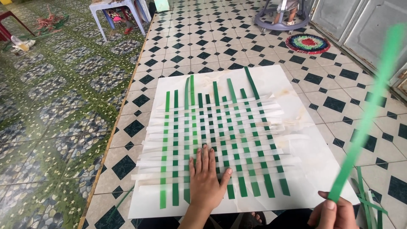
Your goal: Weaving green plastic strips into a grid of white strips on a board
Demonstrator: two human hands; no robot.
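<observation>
A flat weave of green and white plastic strips (220,135) lies on a white marbled board (305,123) on the tiled floor. My left hand (206,178) rests palm down on the weave's near edge, fingers spread, holding nothing. My right hand (333,214) at the lower right pinches the end of a long green strip (366,114), which rises up and to the right above the floor, blurred.
More loose green strips (368,203) lie on the floor to the right of the board. A round multicoloured mat (308,43) and a wheeled baby walker (282,17) are at the back. A pale plastic stool (114,12) stands back left.
</observation>
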